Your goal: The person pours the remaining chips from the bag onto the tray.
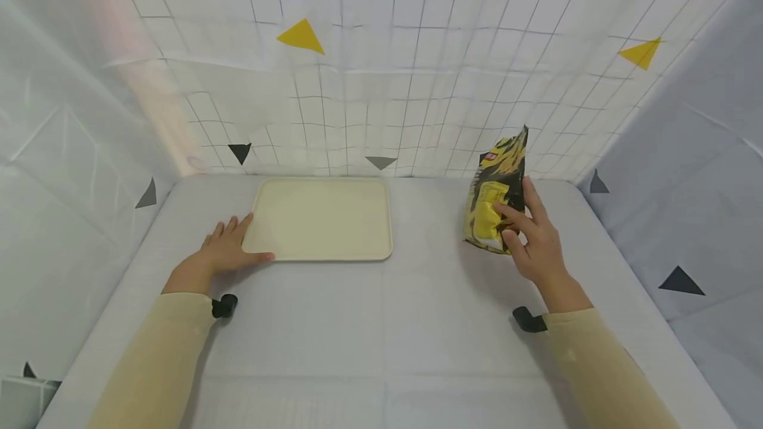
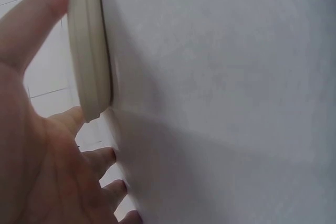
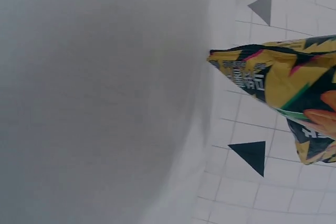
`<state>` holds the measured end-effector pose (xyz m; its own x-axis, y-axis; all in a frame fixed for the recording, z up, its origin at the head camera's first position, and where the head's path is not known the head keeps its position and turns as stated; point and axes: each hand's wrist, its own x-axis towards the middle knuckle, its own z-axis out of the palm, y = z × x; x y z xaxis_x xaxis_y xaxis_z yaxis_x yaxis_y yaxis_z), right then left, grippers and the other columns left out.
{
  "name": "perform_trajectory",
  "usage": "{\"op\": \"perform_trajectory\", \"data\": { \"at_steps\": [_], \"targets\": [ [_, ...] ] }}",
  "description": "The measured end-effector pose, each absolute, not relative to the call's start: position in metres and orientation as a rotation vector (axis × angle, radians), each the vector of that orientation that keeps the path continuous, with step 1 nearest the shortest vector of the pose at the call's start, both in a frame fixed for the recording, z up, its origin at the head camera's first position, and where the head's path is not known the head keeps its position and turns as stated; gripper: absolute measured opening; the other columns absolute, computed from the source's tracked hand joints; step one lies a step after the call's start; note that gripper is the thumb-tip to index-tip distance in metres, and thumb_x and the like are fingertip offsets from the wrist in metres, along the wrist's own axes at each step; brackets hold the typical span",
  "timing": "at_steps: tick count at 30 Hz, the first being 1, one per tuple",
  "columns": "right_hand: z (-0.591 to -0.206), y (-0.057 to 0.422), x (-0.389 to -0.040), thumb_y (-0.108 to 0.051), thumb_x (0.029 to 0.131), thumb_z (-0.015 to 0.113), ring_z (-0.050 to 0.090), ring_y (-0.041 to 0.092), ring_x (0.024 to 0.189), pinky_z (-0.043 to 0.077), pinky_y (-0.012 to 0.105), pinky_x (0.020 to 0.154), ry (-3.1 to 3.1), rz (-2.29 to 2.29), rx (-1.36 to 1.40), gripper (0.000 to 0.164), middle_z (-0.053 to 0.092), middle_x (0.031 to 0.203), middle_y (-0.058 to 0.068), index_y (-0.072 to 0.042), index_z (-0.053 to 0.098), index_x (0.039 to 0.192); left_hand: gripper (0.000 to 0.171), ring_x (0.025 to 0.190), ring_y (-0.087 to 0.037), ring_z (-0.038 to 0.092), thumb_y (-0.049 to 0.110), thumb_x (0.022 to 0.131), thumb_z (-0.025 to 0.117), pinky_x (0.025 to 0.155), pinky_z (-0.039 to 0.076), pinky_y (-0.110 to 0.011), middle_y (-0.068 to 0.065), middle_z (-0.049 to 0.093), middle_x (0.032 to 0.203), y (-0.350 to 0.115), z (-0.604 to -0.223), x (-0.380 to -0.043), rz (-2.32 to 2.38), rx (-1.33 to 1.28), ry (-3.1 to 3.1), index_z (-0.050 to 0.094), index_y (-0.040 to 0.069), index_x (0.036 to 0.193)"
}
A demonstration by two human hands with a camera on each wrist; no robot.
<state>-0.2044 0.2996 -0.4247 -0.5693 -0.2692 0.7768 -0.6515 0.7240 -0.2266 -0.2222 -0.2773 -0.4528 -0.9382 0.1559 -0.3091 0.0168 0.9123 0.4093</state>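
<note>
A cream rectangular tray (image 1: 318, 217) lies flat on the white table, left of centre. My left hand (image 1: 226, 248) is spread at its near left corner, with the thumb along the front edge and the index fingertip at the left side. In the left wrist view, the tray's rim (image 2: 89, 51) shows beside the thumb, the other fingers fanned out below. On the right, my right hand (image 1: 536, 240) grips a black and yellow snack bag (image 1: 497, 197) by its right side. The bag stands nearly upright, tilted slightly. The right wrist view shows part of the bag (image 3: 294, 82).
A white table (image 1: 381, 336) spreads under both hands. White sheeting with a grid (image 1: 369, 111) rises at the back, and plain sheeting hangs at both sides, marked with yellow and dark triangles. Each wrist wears a small black camera (image 1: 224, 306).
</note>
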Motion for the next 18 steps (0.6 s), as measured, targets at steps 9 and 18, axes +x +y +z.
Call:
{"op": "perform_trajectory", "data": {
  "at_steps": [9,18],
  "targets": [
    [-0.404,0.314,-0.193,-0.021,0.077,0.089,0.049,0.037,0.129,0.042,0.007,0.090,-2.508,0.833,0.672,0.072,0.004,0.169,0.003,-0.013,0.057,0.141,0.125,0.141,-0.064,-0.009,0.073,0.081,0.065,0.110,-0.001,-0.076,-0.041,-0.005,0.157,-0.278,-0.454,-0.224,0.593,0.125,2.729,0.001,-0.001,0.159],
    [-0.390,0.311,-0.187,-0.006,0.087,0.068,0.045,0.044,0.132,0.054,0.059,0.086,-2.726,0.769,0.542,0.074,-0.009,0.168,-0.006,-0.012,0.040,0.155,0.124,0.142,-0.062,-0.010,0.071,0.081,0.067,0.110,-0.003,-0.075,-0.040,-0.006,0.158,-0.277,-0.451,-0.220,0.615,0.115,2.723,0.001,0.000,0.159]
  ]
}}
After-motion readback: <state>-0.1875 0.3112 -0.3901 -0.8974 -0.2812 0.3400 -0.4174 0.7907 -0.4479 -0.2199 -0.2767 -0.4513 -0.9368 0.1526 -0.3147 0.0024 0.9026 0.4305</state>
